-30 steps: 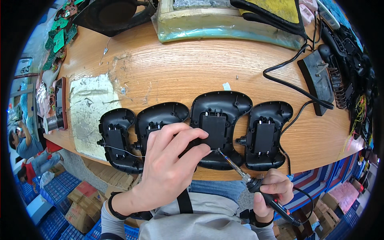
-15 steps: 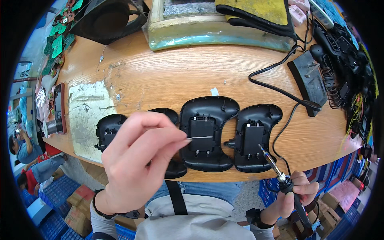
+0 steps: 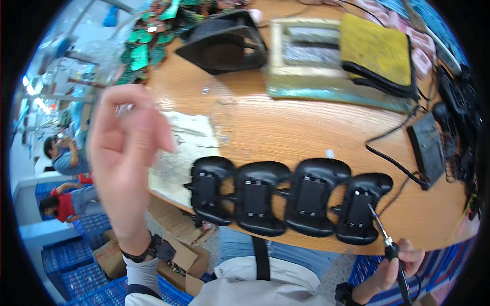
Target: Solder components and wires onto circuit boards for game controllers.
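Note:
Several black game controller shells (image 3: 310, 196) lie in a row along the table's near edge, each with a rectangular battery compartment and small metal contacts. At the right end of the row, my right hand (image 3: 400, 262) grips a soldering iron (image 3: 391, 251) by its handle. Its tip points at the compartment edge of the rightmost shell (image 3: 354, 211); I cannot tell whether they touch. My left hand (image 3: 127, 148) is raised at the left, away from the shells, with bent fingers blurred by motion. Whether anything is between those fingers does not show clearly.
A pale worn sheet (image 3: 191, 135) lies left of the shells. Behind stand a black fan-like housing (image 3: 224, 43), a framed tray (image 3: 306, 92) and a yellow cloth (image 3: 377, 53). An iron stand (image 3: 426, 148) and black cable are at right. Green circuit boards (image 3: 140, 56) pile up far left.
My left hand has left the middle shells and moved left, and the thin wire seen in it is no longer clear. The view has shifted; my right hand still holds the soldering iron.

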`<control>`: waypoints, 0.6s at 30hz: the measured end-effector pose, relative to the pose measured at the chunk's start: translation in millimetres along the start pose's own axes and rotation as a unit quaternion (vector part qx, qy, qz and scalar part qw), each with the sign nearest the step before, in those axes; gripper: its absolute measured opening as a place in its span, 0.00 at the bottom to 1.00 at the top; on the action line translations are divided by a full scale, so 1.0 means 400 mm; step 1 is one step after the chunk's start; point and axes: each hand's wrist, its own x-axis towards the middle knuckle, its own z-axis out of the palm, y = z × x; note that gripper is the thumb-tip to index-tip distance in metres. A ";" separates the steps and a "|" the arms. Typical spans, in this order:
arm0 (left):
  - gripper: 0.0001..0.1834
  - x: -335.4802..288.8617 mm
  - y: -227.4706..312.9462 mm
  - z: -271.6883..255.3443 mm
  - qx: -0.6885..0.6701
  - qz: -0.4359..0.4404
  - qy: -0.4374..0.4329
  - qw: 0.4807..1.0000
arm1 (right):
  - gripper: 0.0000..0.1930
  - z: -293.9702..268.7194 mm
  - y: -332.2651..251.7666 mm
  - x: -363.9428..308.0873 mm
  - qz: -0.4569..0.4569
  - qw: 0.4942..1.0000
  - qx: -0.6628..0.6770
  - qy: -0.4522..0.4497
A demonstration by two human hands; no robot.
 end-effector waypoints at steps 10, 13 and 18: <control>0.07 -0.102 -0.029 -0.734 0.401 0.008 0.266 0.876 | 0.13 0.019 -0.010 0.005 -0.027 0.999 0.038 -0.013; 0.08 -0.101 -0.051 -0.961 0.586 0.004 0.302 0.752 | 0.12 0.034 -0.032 0.015 -0.051 0.995 0.077 -0.037; 0.10 0.023 -0.025 -1.074 0.507 0.095 0.350 0.782 | 0.09 0.053 -0.045 0.013 -0.073 0.994 0.079 -0.026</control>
